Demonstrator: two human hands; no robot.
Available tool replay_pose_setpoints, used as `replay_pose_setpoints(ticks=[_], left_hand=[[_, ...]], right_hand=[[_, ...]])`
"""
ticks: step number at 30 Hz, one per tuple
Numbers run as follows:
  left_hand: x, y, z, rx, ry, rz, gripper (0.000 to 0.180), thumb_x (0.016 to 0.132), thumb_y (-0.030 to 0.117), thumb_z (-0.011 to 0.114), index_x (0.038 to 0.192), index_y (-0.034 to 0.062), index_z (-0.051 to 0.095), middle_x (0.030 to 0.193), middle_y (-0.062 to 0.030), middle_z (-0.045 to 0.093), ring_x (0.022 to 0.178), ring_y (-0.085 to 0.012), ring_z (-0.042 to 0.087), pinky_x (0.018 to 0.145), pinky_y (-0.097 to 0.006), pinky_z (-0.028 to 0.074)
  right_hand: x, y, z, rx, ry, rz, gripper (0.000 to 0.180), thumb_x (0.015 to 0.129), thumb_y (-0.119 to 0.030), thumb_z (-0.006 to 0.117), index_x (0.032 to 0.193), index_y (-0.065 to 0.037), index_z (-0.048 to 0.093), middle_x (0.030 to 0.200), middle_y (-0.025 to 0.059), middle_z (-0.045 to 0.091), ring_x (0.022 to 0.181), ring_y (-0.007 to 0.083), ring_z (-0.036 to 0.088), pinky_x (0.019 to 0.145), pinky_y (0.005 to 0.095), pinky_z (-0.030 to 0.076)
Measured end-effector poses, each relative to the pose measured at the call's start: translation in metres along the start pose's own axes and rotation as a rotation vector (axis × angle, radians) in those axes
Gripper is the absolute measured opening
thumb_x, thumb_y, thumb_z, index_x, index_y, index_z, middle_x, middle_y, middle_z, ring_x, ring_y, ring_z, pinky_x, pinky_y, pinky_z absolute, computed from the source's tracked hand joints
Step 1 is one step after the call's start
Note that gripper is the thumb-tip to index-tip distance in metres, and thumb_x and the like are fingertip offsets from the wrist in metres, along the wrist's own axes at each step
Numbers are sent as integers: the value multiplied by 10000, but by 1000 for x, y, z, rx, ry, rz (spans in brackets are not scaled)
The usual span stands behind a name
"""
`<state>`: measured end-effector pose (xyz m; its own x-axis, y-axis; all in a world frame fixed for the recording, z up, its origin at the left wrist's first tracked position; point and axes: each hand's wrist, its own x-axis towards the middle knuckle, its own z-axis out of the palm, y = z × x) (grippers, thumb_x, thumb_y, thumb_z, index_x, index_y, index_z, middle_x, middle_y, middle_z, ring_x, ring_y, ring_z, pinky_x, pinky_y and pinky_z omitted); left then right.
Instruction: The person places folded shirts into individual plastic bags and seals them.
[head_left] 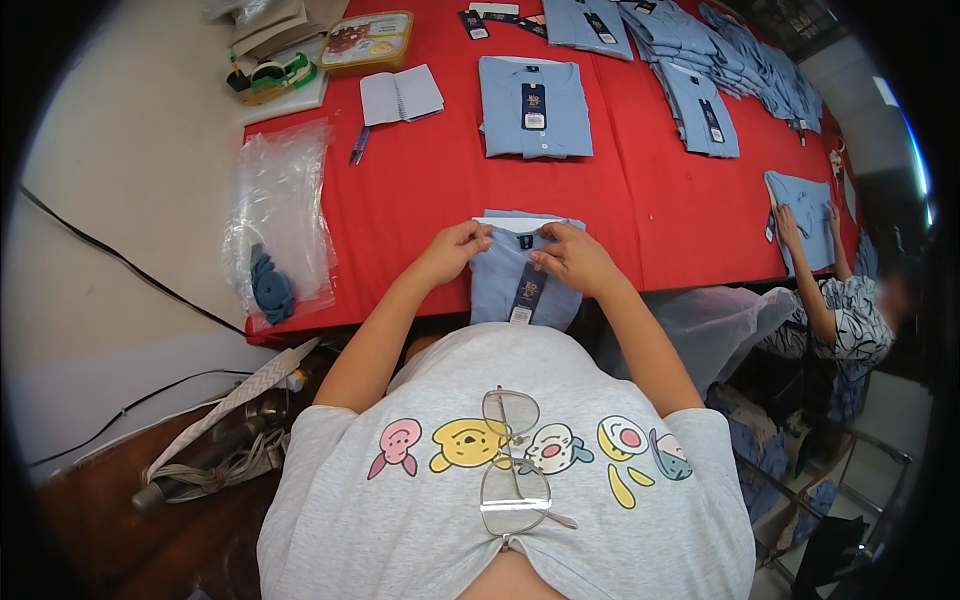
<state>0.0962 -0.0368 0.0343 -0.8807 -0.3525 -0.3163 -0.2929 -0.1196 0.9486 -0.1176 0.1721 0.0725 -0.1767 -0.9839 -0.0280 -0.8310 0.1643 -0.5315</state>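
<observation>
A folded light blue shirt [497,275] lies at the table's near edge, collar at the far end. A dark hang tag [528,292] rests on its front. Across the collar runs a strip of white card [508,224], with more blue cloth showing beyond it. My left hand [453,252] pinches the left corner of the collar and card. With thumb and fingers, my right hand [578,258] grips the collar's right side, its thumb close to the tag. The fingers partly hide both corners.
Ahead on the red-covered table [400,190] lies another folded shirt [560,105]. Clear plastic bags [285,180], an open notebook [402,96], a plastic box [367,43] and a tape dispenser [280,78] sit leftward. Shirt piles [680,50] fill the far right. A co-worker [835,310] handles a shirt at right.
</observation>
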Motion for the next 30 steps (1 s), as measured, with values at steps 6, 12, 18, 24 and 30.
replay_pose_setpoints(ticks=[6, 12, 18, 24, 30], left_hand=[[-6, 26, 1, 200, 28, -26, 182, 1065, 162, 697, 959, 25, 645, 1461, -145, 714, 1102, -135, 634, 987, -312, 503], [14, 32, 1, 849, 102, 509, 176, 1012, 171, 715, 974, 2, 681, 1496, -132, 676, 1316, -330, 632, 1149, -463, 439], [41, 30, 4, 832, -39, 343, 209, 1000, 153, 711, 1122, -15, 720, 1405, -146, 695, 1302, -349, 627, 1147, -485, 438], [33, 32, 6, 642, 45, 454, 177, 1018, 94, 682, 1126, -46, 684, 1157, -178, 718, 1066, -334, 689, 939, -408, 538], [27, 20, 5, 524, 265, 219, 168, 1074, 123, 648, 1034, -40, 647, 947, -180, 746, 862, -336, 728, 808, -387, 565]], right_hand=[[-7, 18, -27, 284, -19, 169, 202, 835, -243, 899, 971, -101, 851, 1478, 158, 640, 1438, 351, 540, 1167, 472, 469], [6, 15, -39, 74, -268, 162, 245, 708, -141, 943, 917, -110, 819, 1624, 152, 541, 1523, 366, 450, 1220, 490, 410], [15, 39, -27, 76, -15, 156, 195, 811, -96, 870, 990, -66, 798, 1559, 174, 604, 1437, 364, 542, 1118, 437, 507], [27, 57, -18, 488, 16, 427, 403, 901, -88, 833, 1285, -15, 733, 1307, 130, 746, 1163, 250, 701, 1028, 386, 543], [36, 56, -13, 567, -358, 361, 497, 888, -78, 838, 1371, -33, 733, 1147, 105, 794, 1098, 198, 717, 1015, 338, 543]])
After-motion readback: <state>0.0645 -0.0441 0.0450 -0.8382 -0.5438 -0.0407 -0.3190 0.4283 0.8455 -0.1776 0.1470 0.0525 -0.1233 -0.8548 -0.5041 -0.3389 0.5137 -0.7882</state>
